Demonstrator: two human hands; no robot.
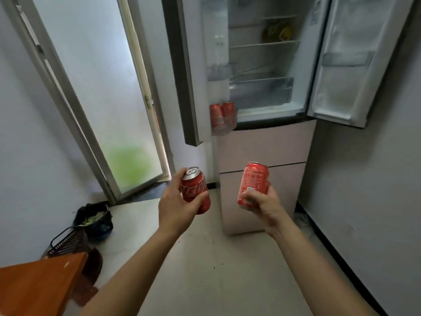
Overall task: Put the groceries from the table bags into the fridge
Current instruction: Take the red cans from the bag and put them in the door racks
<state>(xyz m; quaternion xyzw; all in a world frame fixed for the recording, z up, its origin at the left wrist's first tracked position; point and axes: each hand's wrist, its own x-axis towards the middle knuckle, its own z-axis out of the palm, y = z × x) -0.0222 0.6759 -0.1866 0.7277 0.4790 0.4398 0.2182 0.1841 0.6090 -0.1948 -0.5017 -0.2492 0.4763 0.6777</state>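
Observation:
My left hand (pixel 176 205) grips a red soda can (pixel 196 190), tilted, with its silver top toward me. A second red soda can (pixel 252 182) stands nearly upright in my right hand (pixel 262 202), which grips its lower part. Both are held in front of the fridge (pixel 264 142), whose two upper doors stand open. Two more red cans (pixel 222 114) sit in the bottom bin of the left door. A yellow-green item (pixel 276 31) lies on an upper shelf inside.
The open left fridge door (pixel 182 71) and right door (pixel 355 60) flank the compartment. A frosted glass door (pixel 95 87) is at left. A black bag (pixel 94 221) and a dark basket (pixel 68 241) lie on the floor beside an orange table corner (pixel 36 286).

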